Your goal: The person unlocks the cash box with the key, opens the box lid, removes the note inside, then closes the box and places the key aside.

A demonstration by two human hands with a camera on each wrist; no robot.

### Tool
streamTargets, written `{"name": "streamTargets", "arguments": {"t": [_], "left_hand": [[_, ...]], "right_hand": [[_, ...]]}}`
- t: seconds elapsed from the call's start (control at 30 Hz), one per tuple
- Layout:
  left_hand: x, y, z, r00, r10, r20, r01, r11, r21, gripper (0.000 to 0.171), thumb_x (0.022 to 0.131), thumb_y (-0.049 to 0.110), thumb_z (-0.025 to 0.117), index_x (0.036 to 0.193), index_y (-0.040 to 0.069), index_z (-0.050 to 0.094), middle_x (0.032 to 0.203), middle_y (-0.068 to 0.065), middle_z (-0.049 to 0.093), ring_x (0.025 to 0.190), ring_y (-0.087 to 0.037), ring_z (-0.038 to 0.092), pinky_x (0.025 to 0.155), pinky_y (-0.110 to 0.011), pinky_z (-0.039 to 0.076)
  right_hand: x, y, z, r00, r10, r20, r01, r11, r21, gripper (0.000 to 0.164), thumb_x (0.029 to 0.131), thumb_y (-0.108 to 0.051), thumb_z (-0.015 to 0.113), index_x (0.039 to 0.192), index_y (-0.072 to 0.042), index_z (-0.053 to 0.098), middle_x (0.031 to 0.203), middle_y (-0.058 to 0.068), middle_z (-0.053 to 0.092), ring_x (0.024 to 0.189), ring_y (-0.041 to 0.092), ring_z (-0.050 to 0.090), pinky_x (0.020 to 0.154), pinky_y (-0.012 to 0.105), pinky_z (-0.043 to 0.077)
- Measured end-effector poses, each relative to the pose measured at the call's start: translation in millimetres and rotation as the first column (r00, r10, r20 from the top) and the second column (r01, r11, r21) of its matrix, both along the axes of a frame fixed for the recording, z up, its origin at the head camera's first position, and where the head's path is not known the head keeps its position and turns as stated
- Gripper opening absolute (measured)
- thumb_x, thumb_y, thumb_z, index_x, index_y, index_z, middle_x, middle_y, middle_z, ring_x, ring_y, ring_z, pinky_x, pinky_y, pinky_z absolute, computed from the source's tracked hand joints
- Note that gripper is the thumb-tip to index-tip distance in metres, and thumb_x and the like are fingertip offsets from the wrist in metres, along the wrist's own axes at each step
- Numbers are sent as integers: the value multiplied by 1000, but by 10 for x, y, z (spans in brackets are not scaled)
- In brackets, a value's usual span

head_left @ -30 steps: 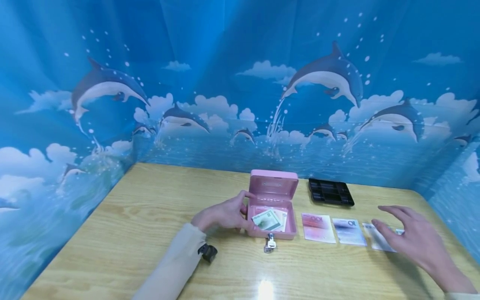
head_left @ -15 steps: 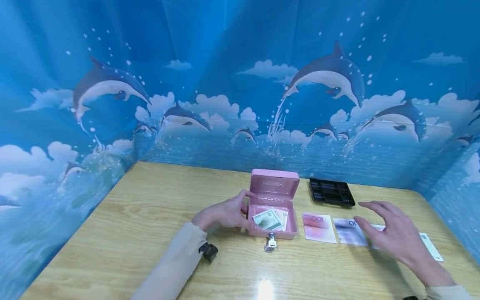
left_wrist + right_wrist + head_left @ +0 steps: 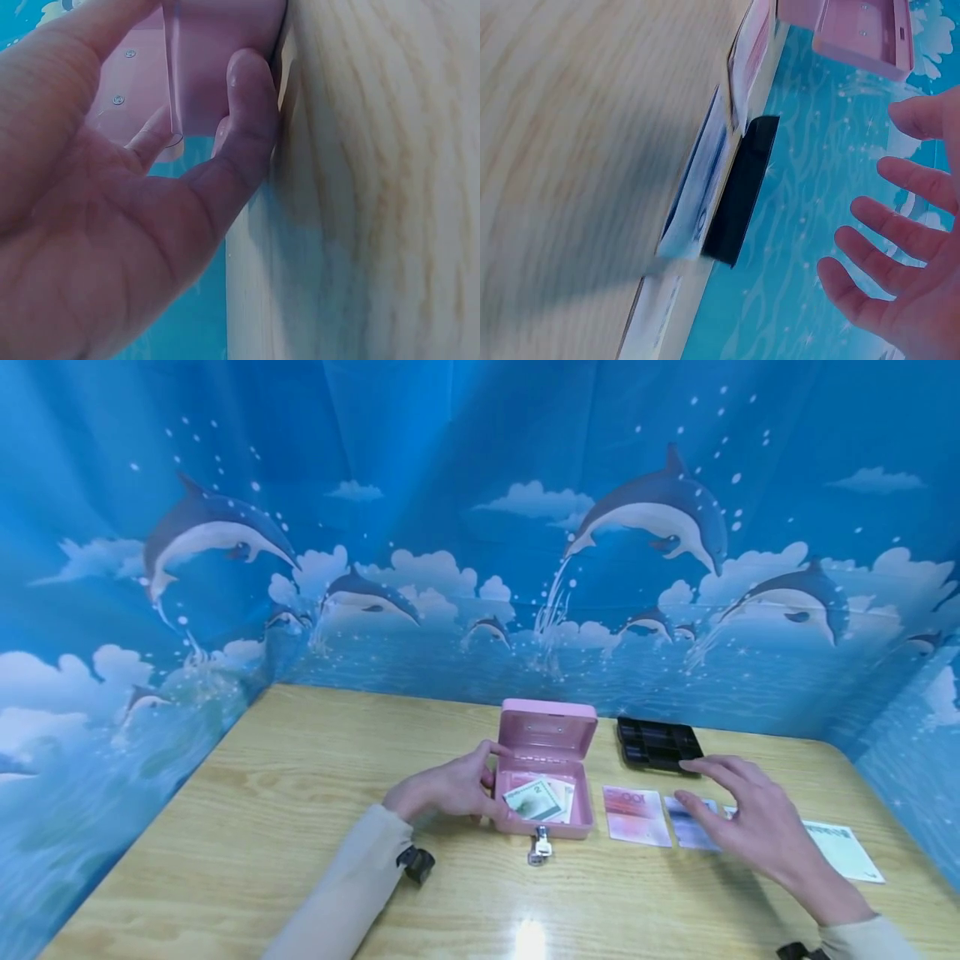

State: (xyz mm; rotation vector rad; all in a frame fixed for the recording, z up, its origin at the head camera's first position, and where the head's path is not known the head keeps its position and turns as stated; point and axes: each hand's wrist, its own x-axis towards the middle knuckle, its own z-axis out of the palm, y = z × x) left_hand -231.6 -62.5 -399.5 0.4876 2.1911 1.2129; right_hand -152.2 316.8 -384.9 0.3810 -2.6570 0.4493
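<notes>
While the left hand (image 3: 465, 783) holds the open pink metal cash box (image 3: 566, 832) at its left side, its fingers bent against the wall with one lying over the rim, the right hand (image 3: 757, 822) hovers above the table with its fingers parted and thumb well apart from them, gripping nothing. Just right of the left hand, inside the box, lie several loose paper banknotes, the topmost a pale green one marked 2 (image 3: 534, 802). Beyond that hand's fingers the hinged pink lid (image 3: 551, 731) stands raised, and to the right of its thumb a small silver metal fastening (image 3: 542, 843) hangs at the box's front.

To the left of the right hand a red-and-white paper note marked 100 (image 3: 636, 817) lies flat, nearest the box. A blue-and-white paper note (image 3: 684, 828) lies beside it, partly hidden by the right hand, which also covers most of another note. On that hand's right rests a pale green paper note (image 3: 847, 852). Just beyond its fingertips sits a black plastic compartment tray (image 3: 656, 745). Everything stands on a light wood-grain table (image 3: 285, 827).
</notes>
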Motion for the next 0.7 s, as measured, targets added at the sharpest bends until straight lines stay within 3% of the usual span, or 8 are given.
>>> {"name": "streamTargets", "arguments": {"t": [0.4,0.7], "left_hand": [[-18,14,-24,1000,16,0,-16,1000,-16,90,81,20,87,151,25,31,110,-10,60,81,-25,63,71,-34,56],[-25,18,-23,1000,11,-9,-11,1000,-24,91,81,21,87,151,25,31,110,-10,59,81,-24,63,71,-34,56]], "right_hand": [[-41,-333,-23,992,117,-54,-118,993,-21,36,85,-21,82,119,-14,73,120,7,68,111,34,64,81,60,56],[-100,-545,-39,981,189,-34,-190,981,-45,39,86,-21,81,123,-17,72,122,4,69,113,29,63,86,57,56]]}}
